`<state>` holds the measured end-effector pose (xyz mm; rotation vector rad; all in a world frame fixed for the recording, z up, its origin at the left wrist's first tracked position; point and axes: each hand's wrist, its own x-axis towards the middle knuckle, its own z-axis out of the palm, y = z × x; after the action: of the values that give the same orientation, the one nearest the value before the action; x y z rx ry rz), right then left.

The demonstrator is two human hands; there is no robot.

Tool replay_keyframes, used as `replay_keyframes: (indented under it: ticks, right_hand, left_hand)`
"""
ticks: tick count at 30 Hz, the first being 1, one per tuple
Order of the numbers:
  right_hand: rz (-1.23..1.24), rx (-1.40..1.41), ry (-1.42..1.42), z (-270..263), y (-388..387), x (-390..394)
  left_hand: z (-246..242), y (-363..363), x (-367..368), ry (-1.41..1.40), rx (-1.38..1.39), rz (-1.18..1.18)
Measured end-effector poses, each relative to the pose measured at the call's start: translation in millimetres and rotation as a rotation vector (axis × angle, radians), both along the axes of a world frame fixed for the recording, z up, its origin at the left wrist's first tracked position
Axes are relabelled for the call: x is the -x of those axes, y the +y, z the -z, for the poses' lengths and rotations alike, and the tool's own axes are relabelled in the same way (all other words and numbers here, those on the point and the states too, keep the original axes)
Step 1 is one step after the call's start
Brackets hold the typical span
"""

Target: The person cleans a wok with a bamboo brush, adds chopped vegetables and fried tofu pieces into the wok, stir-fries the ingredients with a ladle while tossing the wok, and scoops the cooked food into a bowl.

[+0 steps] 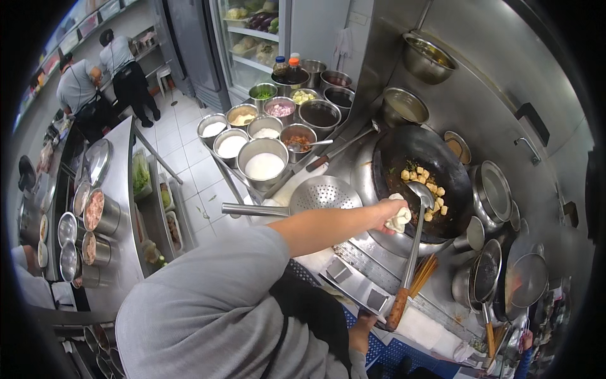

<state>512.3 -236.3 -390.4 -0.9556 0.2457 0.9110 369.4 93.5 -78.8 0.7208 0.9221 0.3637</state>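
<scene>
My left hand point(389, 215) is closed on a folded white cloth point(398, 215) at the near rim of a large black wok point(454, 166). Cubes of pale yellow food point(423, 176), perhaps tofu, lie in the wok with brown and green bits. A steel ladle point(415, 246) leans across the wok's rim, its bowl among the cubes and its wooden handle point(397, 308) towards me. My right hand point(365, 318) is low by the stove's front edge, near that handle; its fingers are mostly hidden by the edge.
A perforated steel strainer point(325, 193) lies left of the wok. Steel pots of ingredients, one with white liquid point(263, 166), stand beyond it. Pans point(487, 270) and a bundle of thin sticks point(423, 276) are at the right. Two co-workers point(124, 71) stand at the far left.
</scene>
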Motion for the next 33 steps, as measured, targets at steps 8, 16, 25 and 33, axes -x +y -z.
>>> replay_keyframes:
  ticks: [8,16,25,33]
  right_hand:
    - [0.019,0.140,0.063,0,-30,19]
    - [-0.389,0.377,-0.206,-180,-129,27]
    - [-0.970,0.809,-1.720,-411,112,65]
    - [-1.028,0.853,-1.672,-446,74,67]
  left_hand:
    - [-6,-1,0,-0.070,0.086,-0.013]
    - [-3,-10,4,-0.186,0.178,-0.161]
    - [23,-1,-11,-0.321,0.184,-0.265]
    - [21,19,-29,-0.237,0.284,-0.147]
